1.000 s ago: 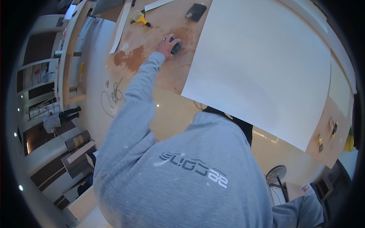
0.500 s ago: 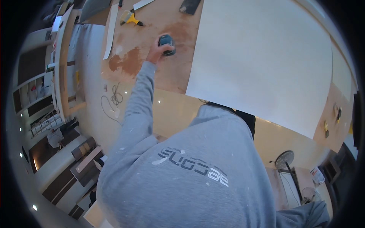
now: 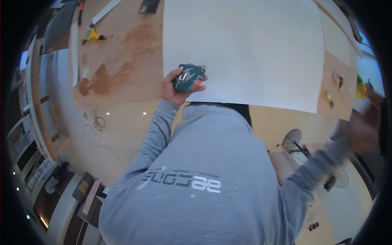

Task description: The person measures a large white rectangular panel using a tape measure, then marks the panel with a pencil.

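Note:
A teal and grey tape measure [image 3: 190, 78] with a metal clip and an orange patch rests in my left hand [image 3: 174, 90], whose fingers curl round it. It is held over the near left part of a large white sheet [image 3: 245, 49], which lies on a brown-stained board [image 3: 134, 77]. At the far right edge, my right hand [image 3: 363, 126] is raised and smeared by motion. A yellow object [image 3: 361, 87] appears just beyond it; whether the hand touches it cannot be made out.
A yellow-handled paint brush [image 3: 93, 34], white strips [image 3: 74, 53] and a dark plate [image 3: 149, 5] lie on the board's left part. Small yellow and black tools [image 3: 329, 99] sit at its right end. A fan [image 3: 292, 139] stands on the floor at right, with a cable [image 3: 98, 122] at left.
My left hand has brought the tape measure from the board at far left toward me, over the white sheet's edge. My right arm has swung up into view at right. The view has shifted rightward.

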The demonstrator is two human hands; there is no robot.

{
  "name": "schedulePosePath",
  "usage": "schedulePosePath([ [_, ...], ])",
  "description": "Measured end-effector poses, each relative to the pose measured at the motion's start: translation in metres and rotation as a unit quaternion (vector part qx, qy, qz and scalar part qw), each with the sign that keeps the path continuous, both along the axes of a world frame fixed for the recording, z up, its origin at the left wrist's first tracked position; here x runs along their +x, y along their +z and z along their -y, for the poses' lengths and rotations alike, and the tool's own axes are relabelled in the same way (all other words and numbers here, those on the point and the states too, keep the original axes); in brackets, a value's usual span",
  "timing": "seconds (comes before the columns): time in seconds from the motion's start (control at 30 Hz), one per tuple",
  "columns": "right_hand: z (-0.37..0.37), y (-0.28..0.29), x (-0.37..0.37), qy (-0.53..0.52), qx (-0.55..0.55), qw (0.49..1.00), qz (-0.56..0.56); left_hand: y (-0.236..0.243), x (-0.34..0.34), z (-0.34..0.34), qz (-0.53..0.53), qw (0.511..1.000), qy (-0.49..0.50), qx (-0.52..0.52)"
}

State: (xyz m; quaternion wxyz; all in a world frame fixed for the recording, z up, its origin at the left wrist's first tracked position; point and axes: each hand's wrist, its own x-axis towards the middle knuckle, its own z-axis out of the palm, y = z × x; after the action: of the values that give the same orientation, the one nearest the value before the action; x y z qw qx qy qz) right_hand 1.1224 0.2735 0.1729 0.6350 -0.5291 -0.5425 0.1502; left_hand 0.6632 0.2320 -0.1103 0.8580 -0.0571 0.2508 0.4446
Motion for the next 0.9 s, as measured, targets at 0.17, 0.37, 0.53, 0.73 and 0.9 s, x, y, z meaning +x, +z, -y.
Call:
schedulePosePath([
  [0.17, 0.073, -0.233, -0.111, 0.147, -0.324, 0.919, -0.169, 0.013, 0.061, -0.007, -0.108, 0.99, -0.088, 0.014],
  [0.37, 0.1, -0.24, -0.127, 0.242, -0.422, 0.866, -0.119, 0.034, 0.11, 0.021, -0.189, 0.964, -0.179, 0.057],
  [0.53, 0.114, -0.246, -0.094, 0.232, -0.427, 0.871, -0.073, 0.023, 0.133, 0.032, -0.238, 0.921, -0.251, 0.181],
  [0.73, 0.131, -0.251, -0.047, 0.226, -0.411, 0.882, -0.048, 0.024, 0.178, 0.048, -0.412, 0.811, -0.308, 0.277],
  [0.9, 0.118, -0.297, 0.054, 0.066, -0.382, 0.921, -0.044, 0.015, 0.206, 0.028, -0.503, 0.764, -0.355, 0.195],
])
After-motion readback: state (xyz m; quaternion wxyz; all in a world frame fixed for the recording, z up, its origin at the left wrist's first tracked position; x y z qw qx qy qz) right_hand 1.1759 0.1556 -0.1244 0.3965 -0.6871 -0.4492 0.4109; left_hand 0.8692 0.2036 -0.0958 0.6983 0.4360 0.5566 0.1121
